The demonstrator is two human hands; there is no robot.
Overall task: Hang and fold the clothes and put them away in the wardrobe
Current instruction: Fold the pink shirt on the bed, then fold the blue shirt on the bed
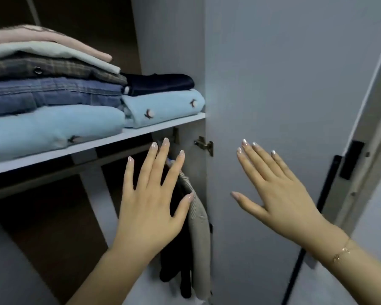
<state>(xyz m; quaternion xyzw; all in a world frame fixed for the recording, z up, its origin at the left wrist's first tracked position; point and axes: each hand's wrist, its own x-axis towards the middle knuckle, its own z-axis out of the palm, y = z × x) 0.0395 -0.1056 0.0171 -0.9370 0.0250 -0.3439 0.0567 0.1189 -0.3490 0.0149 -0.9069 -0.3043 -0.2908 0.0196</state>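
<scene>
Clothes look stowed: folded stack (53, 100) at ten o'clock on the shelf (141, 132). Left hand (150, 208) and right hand (279, 194) have fingers spread, empty; next, probably swing the door (284, 84) closed.

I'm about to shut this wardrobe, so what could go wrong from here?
1. The beige garment and dark garment hang right beside the hinge; the door may pinch them as it closes.
2. The left hand, fingers spread, is raised in front of the opening below the shelf and near the hinge side; it might get caught.
3. The light blue folded piece sits near the shelf's front edge, so it may catch the door.
</scene>
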